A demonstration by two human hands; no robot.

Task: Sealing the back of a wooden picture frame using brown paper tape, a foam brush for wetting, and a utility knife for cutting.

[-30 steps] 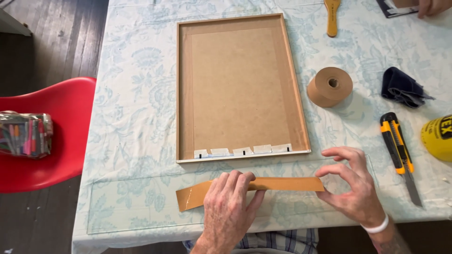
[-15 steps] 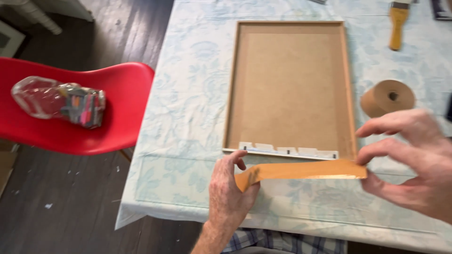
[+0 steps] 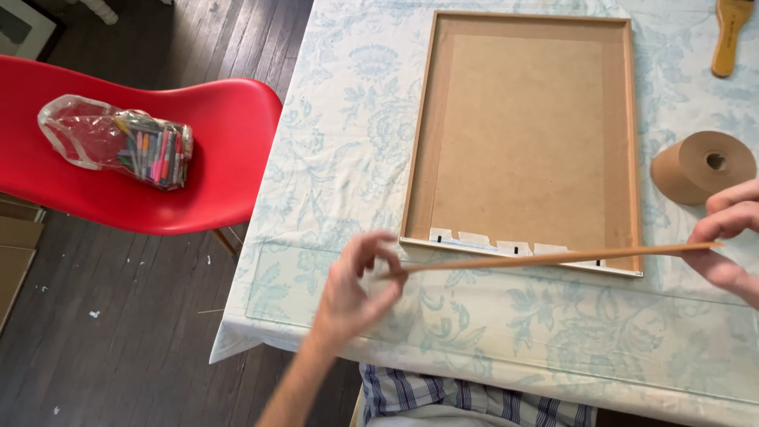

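my left hand point(image 3: 356, 285) and right hand point(image 3: 731, 237) fingers pinch the ends of a tape strip point(image 3: 553, 258); it looks light, floppy, best held taut.

— What do you see off to your left?
— A red chair point(image 3: 158, 174) at the left edge, with a clear bag of markers point(image 3: 126, 142) on its seat.
— And at your upper right?
— A wooden brush handle point(image 3: 729, 35) in the corner, lying on the floral tablecloth point(image 3: 348, 134).
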